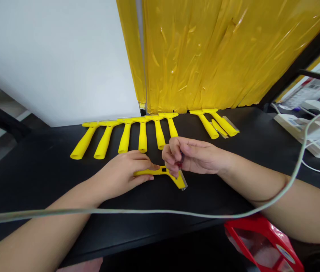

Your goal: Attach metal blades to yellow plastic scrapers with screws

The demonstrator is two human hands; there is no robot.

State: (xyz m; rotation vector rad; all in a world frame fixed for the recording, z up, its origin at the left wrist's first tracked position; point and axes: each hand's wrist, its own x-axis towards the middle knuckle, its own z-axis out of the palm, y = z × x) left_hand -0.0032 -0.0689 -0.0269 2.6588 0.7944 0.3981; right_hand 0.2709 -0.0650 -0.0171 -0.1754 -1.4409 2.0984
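A yellow scraper [171, 180] with a thin metal blade along its head lies flat on the black shelf. My left hand [128, 172] is closed on its handle, thumb on the near side and fingers on the far side. Over the scraper's head is my right hand [190, 155], fingers curled around a small dark and red tool [180, 162]. Most of that tool is hidden by the fingers, so its kind is unclear. Its lower end points toward the scraper's head; I cannot tell whether they touch.
Several yellow scraper handles [125, 138] stand in a row at the back. More scrapers [207, 124] lie to the right, one with a blade. A white cable [160, 212] crosses in front. Below is a red container [264, 241]. Power strips [316, 132] sit at right.
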